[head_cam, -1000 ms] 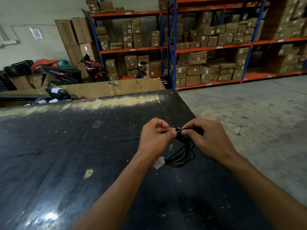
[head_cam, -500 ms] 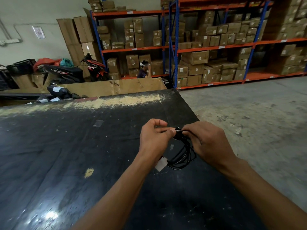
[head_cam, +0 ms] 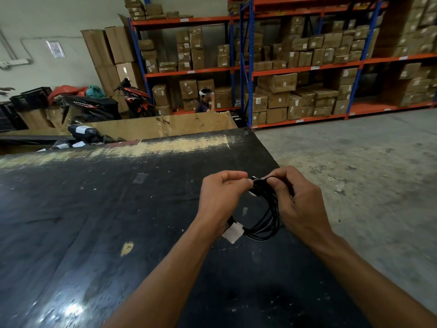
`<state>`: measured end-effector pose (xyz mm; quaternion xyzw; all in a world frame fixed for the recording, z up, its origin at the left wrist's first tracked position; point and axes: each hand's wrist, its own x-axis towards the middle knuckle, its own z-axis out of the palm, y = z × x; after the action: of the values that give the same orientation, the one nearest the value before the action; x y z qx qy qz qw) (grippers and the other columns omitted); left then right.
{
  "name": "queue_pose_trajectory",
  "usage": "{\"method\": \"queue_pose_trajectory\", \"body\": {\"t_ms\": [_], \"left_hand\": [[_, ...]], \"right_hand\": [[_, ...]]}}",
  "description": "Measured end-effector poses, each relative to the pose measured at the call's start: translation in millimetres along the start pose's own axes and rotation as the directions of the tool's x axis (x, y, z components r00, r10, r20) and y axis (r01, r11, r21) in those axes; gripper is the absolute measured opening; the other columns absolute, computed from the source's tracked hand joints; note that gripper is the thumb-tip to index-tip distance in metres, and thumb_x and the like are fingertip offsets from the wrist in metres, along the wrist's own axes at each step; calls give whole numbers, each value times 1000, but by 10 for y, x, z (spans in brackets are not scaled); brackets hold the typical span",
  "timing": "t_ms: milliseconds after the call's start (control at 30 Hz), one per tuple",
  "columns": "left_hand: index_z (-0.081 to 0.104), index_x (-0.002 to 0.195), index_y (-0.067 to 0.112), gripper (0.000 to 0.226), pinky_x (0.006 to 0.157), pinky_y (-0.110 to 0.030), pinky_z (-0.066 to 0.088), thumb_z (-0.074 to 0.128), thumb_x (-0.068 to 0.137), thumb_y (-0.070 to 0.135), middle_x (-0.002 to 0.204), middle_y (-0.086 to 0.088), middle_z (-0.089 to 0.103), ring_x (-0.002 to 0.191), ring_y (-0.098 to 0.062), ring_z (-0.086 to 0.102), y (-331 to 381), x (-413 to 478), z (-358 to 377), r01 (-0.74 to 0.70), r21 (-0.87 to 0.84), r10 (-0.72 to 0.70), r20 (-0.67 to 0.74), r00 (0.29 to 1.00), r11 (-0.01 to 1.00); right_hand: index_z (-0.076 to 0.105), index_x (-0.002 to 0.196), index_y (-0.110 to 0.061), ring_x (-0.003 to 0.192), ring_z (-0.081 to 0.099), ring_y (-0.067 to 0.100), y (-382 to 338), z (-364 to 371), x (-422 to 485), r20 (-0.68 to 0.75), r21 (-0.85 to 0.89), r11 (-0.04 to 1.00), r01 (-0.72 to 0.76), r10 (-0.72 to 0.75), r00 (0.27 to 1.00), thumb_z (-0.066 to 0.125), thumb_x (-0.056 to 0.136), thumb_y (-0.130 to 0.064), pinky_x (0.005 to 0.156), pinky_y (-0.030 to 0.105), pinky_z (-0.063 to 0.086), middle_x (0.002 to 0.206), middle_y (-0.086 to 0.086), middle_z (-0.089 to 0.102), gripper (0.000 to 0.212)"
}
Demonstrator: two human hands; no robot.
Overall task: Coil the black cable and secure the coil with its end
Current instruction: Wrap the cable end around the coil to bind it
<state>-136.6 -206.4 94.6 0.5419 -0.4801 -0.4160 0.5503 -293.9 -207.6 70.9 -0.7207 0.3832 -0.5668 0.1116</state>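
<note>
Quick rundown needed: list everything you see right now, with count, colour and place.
black cable: one, black, coiled, held over the table's right part
white tag: one, white, on the coil's lower left
table: one, black, scuffed, foreground
cardboard bin: one, brown, behind the table
motorbikes: two, black and red, back left
shelving racks: blue and orange, full of brown boxes, back wall
person: one, seated by the racks
left hand: pinching the coil's top
right hand: gripping the coil's top and right side
</note>
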Motion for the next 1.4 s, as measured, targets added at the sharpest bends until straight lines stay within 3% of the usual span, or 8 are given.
{"method": "queue_pose_trajectory", "body": {"t_ms": [133,367,567,733,1000,1133,1300,1400], "left_hand": [[80,79,17,5,44,-10,41,75,81,15,58,10,69,44,6,55,25,-14,15,91,4,-91,75,993,996],[73,83,7,7,41,-20,34,66,84,6,66,-3,59,49,-8,43,48,41,58,357,-300,-342,103,934,885],[73,84,11,7,48,-15,41,69,86,5,60,8,65,51,-2,52,27,-1,33,94,-137,-78,118,990,986],[75,88,9,7,53,-8,45,71,85,5,68,4,72,57,4,62,88,-22,47,-94,-74,104,155,982,993],[69,108,14,17,54,-9,45,66,91,13,72,8,73,59,6,62,156,-59,49,-103,-82,115,165,980,991],[71,96,13,29,61,-22,43,51,99,34,81,0,75,63,-6,58,216,-70,44,-75,132,30,311,950,988],[67,76,16,33,57,-29,35,49,101,29,56,9,54,52,-7,41,185,-92,-32,-176,198,81,413,907,964],[61,66,20,35,47,-19,32,53,99,26,40,15,43,40,0,35,159,-62,-51,-254,339,107,396,912,906]], "right_hand": [[67,92,-6,73,64,12,0,-11,6,-10,-32,999,25,-25,1000,62,91,-3,62,32,52,80,1,68,6],[69,91,0,68,64,20,-5,-14,-5,-3,-169,963,208,-212,977,64,89,0,61,32,53,79,8,69,5],[67,88,-10,57,55,17,-27,-131,129,160,-276,933,230,-192,968,60,90,-13,52,39,48,69,3,65,8],[67,87,-7,72,60,15,-93,-112,167,51,-156,980,124,-117,992,65,88,-2,63,34,50,79,4,66,5],[60,90,-11,77,60,6,-170,-55,130,-67,-35,999,1,-3,998,63,90,-1,59,15,49,78,-12,59,11],[59,92,-8,73,58,8,-169,-56,136,-140,-51,998,44,-51,989,62,90,0,61,11,47,78,-7,57,9],[61,89,-10,76,61,2,-121,-124,163,-47,-96,995,13,-18,999,66,89,-6,64,11,48,77,-7,61,7],[65,87,-14,70,63,5,-111,-182,215,91,-18,996,-87,88,992,70,87,-10,61,14,50,76,-5,66,6]]}}
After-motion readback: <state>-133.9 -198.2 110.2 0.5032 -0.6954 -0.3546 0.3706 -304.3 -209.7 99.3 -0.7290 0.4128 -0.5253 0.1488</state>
